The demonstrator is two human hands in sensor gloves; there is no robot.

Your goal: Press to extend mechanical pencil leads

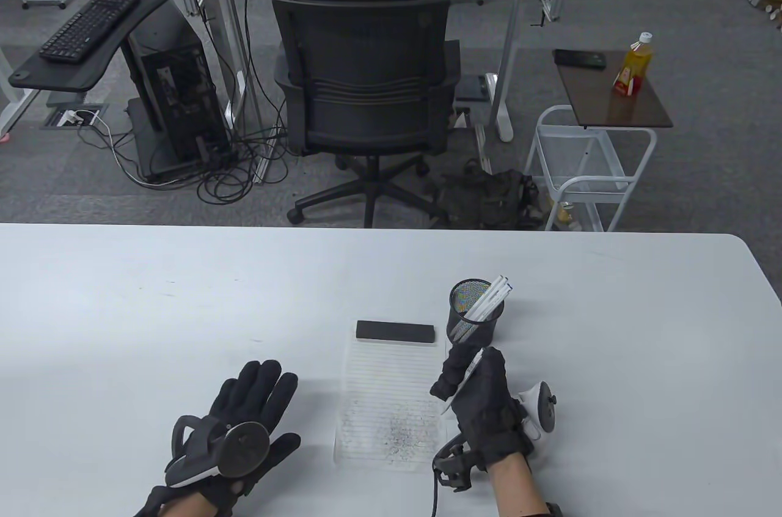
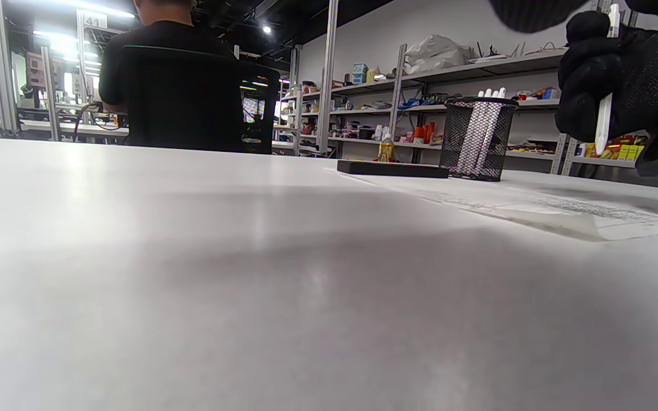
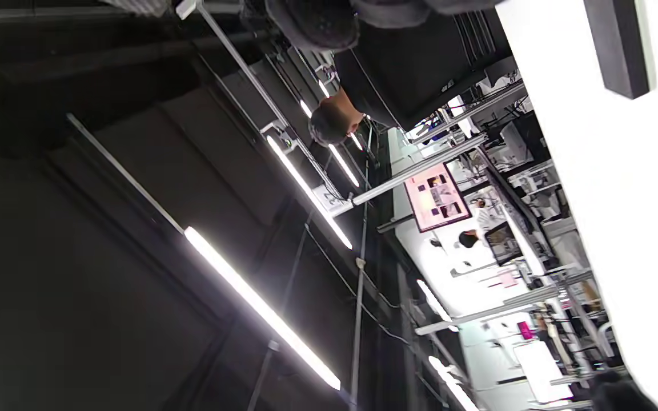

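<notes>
My right hand (image 1: 473, 385) grips a white mechanical pencil (image 1: 465, 375) in a fist, tip pointing down over the right edge of a lined paper sheet (image 1: 385, 382) marked with grey scribbles. The same hand and pencil (image 2: 604, 120) show at the top right of the left wrist view. A black mesh cup (image 1: 475, 312) holding several white pencils (image 1: 492, 297) stands just beyond the hand; it also shows in the left wrist view (image 2: 477, 140). My left hand (image 1: 256, 407) lies flat and open on the table, left of the paper, holding nothing.
A black rectangular block (image 1: 396, 332) lies across the top edge of the paper, also seen in the left wrist view (image 2: 392, 168) and the right wrist view (image 3: 617, 45). The white table's (image 1: 122, 309) far edge runs behind the cup. An office chair (image 1: 363, 89) stands beyond it.
</notes>
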